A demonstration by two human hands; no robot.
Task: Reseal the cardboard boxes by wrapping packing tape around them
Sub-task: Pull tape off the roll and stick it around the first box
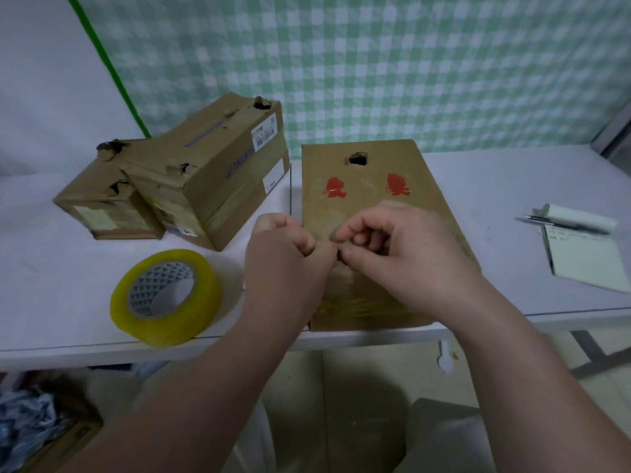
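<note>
Fingers of both hands pinch together over box, tape roll beside.

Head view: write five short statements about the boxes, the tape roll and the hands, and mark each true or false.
1. The yellow tape roll lies on the table, to the left of both hands. True.
2. The left hand holds the tape roll. False: the roll lies apart from it.
3. The box with red marks has a hole near its far edge. True.
4. Two battered boxes sit at the far left. True.
5. The right hand holds the pen. False: the pen lies on the notepad.
</note>
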